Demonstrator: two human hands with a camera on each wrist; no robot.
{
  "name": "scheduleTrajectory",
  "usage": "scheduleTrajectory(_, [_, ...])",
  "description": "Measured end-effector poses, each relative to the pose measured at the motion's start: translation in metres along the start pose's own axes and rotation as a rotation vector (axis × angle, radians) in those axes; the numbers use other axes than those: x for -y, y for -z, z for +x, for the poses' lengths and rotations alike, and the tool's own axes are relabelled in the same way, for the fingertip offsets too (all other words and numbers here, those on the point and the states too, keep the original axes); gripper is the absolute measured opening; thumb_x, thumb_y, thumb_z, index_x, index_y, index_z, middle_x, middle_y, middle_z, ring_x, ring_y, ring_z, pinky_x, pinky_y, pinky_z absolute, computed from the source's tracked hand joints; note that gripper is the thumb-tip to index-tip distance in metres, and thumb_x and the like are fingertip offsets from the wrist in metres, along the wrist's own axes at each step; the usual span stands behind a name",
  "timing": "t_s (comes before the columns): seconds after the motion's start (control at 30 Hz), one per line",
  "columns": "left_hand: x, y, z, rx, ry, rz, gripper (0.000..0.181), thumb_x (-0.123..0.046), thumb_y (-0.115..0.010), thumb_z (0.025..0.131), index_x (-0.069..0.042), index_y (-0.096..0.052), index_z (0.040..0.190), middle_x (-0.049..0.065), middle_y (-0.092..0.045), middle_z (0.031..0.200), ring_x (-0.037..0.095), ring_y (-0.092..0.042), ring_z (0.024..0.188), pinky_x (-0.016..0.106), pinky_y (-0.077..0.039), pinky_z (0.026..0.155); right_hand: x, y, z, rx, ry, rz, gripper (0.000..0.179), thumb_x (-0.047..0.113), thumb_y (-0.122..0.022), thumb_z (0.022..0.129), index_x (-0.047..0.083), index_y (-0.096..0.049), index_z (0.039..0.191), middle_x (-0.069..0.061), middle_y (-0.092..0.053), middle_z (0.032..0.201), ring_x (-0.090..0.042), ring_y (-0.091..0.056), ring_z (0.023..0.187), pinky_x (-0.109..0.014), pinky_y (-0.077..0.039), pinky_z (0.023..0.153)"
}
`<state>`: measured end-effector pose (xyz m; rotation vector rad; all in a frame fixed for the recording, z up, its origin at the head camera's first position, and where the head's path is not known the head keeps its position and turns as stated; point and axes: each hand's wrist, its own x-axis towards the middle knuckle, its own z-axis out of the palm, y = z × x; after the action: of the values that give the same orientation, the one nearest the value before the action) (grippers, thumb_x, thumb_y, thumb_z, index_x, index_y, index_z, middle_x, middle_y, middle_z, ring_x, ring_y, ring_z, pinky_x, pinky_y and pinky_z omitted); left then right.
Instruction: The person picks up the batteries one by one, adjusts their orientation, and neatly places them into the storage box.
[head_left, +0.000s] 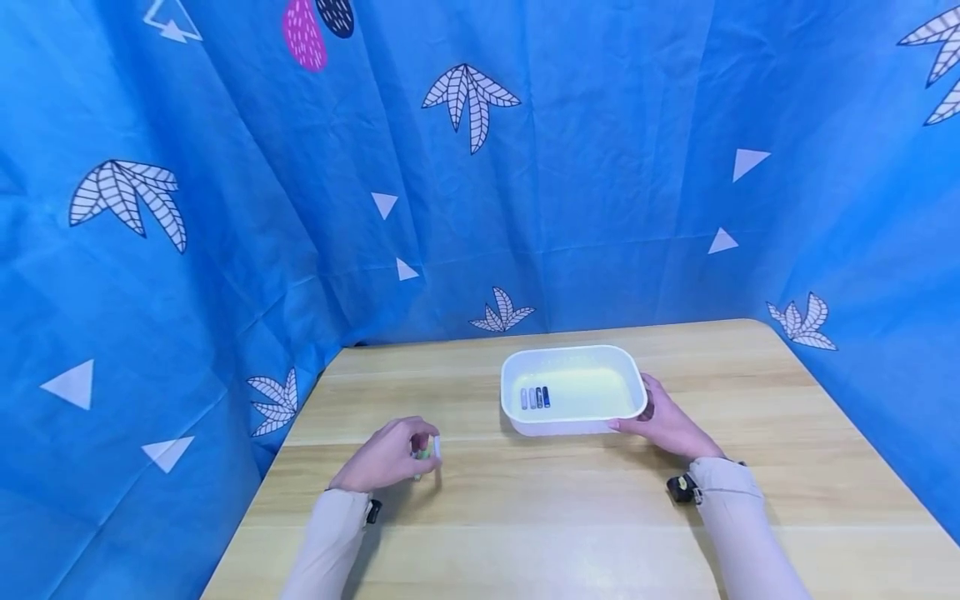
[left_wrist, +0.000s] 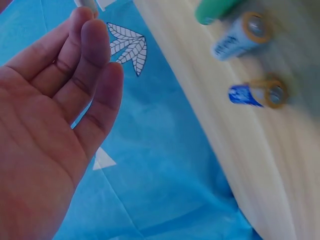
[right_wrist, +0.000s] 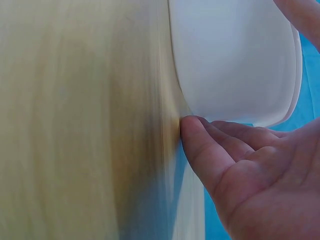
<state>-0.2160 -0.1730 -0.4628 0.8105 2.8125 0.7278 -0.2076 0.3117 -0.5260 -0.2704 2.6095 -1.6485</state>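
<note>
My left hand (head_left: 393, 457) pinches a white battery (head_left: 437, 447) between thumb and fingertips, upright above the table. In the left wrist view this battery (left_wrist: 87, 4) shows only partly at the top edge. Close to that hand are a green battery (left_wrist: 215, 9), a pale battery with a copper-coloured end (left_wrist: 242, 36) and a blue battery (left_wrist: 257, 93); the hand mostly hides them in the head view. My right hand (head_left: 670, 421) grips the right end of a white plastic basin (head_left: 572, 427), thumb on the near side and fingers round the end wall (right_wrist: 235, 65). Several batteries (head_left: 536, 397) lie in a row inside, at the left.
The wooden table (head_left: 525, 517) carries all of this. A blue patterned curtain (head_left: 585, 183) hangs behind and along both sides. A dark wrist device (head_left: 681, 488) sits by the right sleeve.
</note>
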Motion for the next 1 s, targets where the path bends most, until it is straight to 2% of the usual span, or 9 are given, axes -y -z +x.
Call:
scheduleTrajectory(0.13, [-0.006,-0.001,0.011,-0.018,-0.005,0.0,0.037,-0.031,-0.082,0.086,-0.009,-0.073,0.114,-0.003,-0.065,0.086,0.013,-0.058,0.079,0.023,-0.048,0.072,-0.001,-0.001,0.0,0.004,-0.005,0.0,0.115,0.032,-0.086,0.084,-0.002,-0.009,0.162,-0.034,-0.028,0.161,-0.053,-0.041,0.144,-0.059,-0.037,0.117])
scheduleTrajectory(0.3, [-0.017,-0.003,0.025,-0.041,-0.014,0.003,0.031,-0.036,-0.081,0.085,-0.016,-0.074,0.108,0.002,-0.067,0.087,0.013,-0.057,0.08,0.024,-0.047,0.071,-0.003,0.0,-0.001,-0.002,-0.005,0.001,0.117,0.031,-0.087,0.083,-0.001,-0.008,0.163,-0.033,-0.027,0.162,-0.053,-0.04,0.144,-0.06,-0.035,0.118])
scheduleTrajectory(0.57, [-0.033,-0.004,0.05,-0.06,-0.03,0.011,0.038,-0.037,-0.081,0.085,-0.013,-0.075,0.114,0.007,-0.068,0.089,0.012,-0.056,0.081,0.025,-0.049,0.074,-0.001,0.001,-0.001,-0.001,0.003,-0.004,0.115,0.032,-0.086,0.084,0.0,-0.01,0.163,-0.032,-0.028,0.162,-0.053,-0.04,0.144,-0.061,-0.036,0.118])
scheduleTrajectory(0.77, [-0.046,-0.005,0.069,-0.054,-0.049,0.023,0.037,-0.04,-0.081,0.086,-0.016,-0.074,0.113,0.0,-0.064,0.086,0.012,-0.056,0.081,0.026,-0.049,0.072,-0.002,0.001,-0.002,-0.01,0.021,0.001,0.115,0.029,-0.087,0.082,0.001,-0.011,0.163,-0.031,-0.027,0.163,-0.053,-0.039,0.144,-0.065,-0.033,0.119])
scheduleTrajectory(1.0, [-0.055,-0.011,0.093,-0.062,-0.077,0.012,0.041,-0.04,-0.081,0.085,-0.015,-0.075,0.118,0.003,-0.066,0.088,0.012,-0.056,0.081,0.025,-0.049,0.07,0.0,0.0,-0.002,-0.005,0.04,-0.006,0.114,0.029,-0.087,0.083,-0.001,-0.011,0.162,-0.032,-0.027,0.163,-0.054,-0.036,0.146,-0.068,-0.03,0.119])
